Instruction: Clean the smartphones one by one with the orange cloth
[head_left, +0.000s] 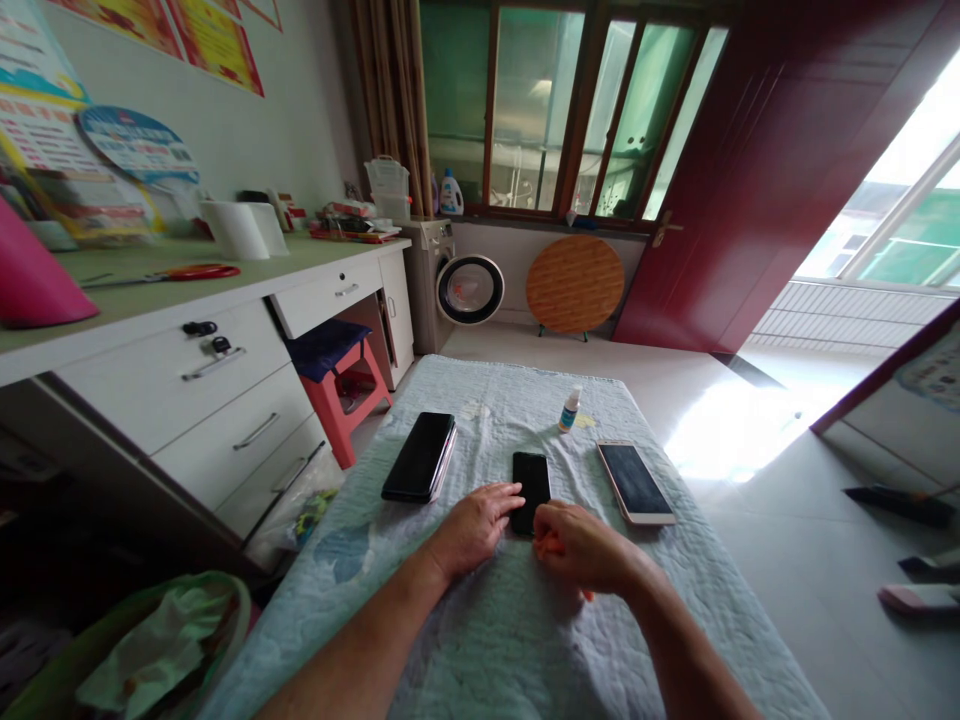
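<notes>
1. The work in hand looks under way and unfinished: 1 black phone [532, 478] lies face up on the quilted cover [480, 395], between and just ahead of the 2 hands, with an orange cloth [553, 545] at its lower right edge.
2. A stack of phones [418, 455] lies to the left, and 1 gold-edged phone [637, 483] lies to the right. Both are apart from the hands, with their dark screens up. Which side is finished and which is waiting, I cannot tell.
3. The small spray bottle [570, 410] stands beyond the black phone, out of either hand's grip. Whether its liquid has been used does not show.
4. The left hand [478, 522] comes in from the lower left, palm down. Its fingers are stretched out and fairly close together, gripping nothing, with the tips on the phone's left edge; my judgement is that they steady it.
5. The right hand [585, 548] comes in from the lower right, its wrist bent inward. Its fingers are curled tight around the bunched cloth, knuckles up, close over the phone's lower right corner. How hard they press cannot be seen.
</notes>
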